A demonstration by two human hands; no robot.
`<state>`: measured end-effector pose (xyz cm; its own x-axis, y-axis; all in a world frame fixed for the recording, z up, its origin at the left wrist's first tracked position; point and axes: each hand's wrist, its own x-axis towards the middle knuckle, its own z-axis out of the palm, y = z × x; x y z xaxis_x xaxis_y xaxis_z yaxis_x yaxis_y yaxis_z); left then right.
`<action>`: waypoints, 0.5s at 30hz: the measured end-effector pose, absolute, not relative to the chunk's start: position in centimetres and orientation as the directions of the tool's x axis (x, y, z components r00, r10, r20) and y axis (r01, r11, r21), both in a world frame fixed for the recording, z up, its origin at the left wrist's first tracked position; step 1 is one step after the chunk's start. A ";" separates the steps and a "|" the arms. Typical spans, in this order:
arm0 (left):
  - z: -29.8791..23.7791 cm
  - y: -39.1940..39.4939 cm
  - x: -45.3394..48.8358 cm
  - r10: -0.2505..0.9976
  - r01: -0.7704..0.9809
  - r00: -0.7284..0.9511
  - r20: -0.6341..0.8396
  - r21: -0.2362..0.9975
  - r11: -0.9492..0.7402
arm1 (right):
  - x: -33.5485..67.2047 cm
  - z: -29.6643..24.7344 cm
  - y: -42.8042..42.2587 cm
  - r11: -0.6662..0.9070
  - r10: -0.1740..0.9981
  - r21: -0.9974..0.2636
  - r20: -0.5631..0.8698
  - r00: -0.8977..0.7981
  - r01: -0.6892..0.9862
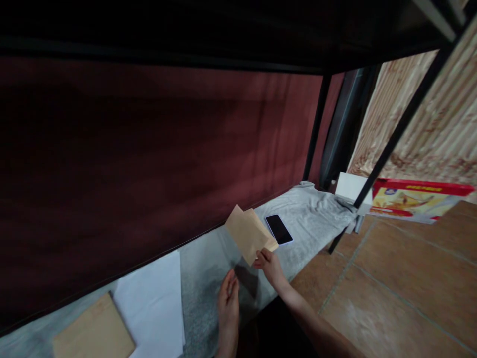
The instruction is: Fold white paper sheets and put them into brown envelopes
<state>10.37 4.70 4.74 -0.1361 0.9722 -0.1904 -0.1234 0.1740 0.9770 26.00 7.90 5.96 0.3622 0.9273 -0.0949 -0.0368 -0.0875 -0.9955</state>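
My right hand (270,266) pinches the lower corner of a small brown envelope (249,232) and holds it up above the grey-covered shelf (208,268). My left hand (228,306) hovers just below and to the left of it, fingers stretched out and holding nothing. A black phone (278,229) lies flat on the cloth just right of the envelope.
A white sheet (152,298) and a larger brown envelope (93,333) lie on the shelf at the left. A dark red wall backs the shelf. Black metal posts (402,124) frame it. A white box (350,188) and a red and yellow box (417,199) sit at the right, beside the tiled floor.
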 end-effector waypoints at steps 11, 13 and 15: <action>4.2 9.8 13.9 0.917 -0.161 0.002 -0.398 0.905 0.393 | 28.7 5.3 10.0 -0.110 0.905 -0.886 -0.277 0.323 -0.451; 4.4 10.9 14.6 0.918 -0.161 0.019 -0.396 0.905 0.394 | 28.6 5.1 10.1 -0.143 0.903 -0.876 -0.306 0.301 -0.461; 4.4 12.1 15.2 0.922 -0.160 0.043 -0.386 0.908 0.387 | 28.6 4.9 10.3 -0.180 0.904 -0.872 -0.329 0.272 -0.455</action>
<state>15.25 12.09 4.42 0.0430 0.9217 -0.3856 -0.1597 0.3873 0.9080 28.62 10.27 4.90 0.2715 0.9045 -0.3289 -0.4553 -0.1804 -0.8719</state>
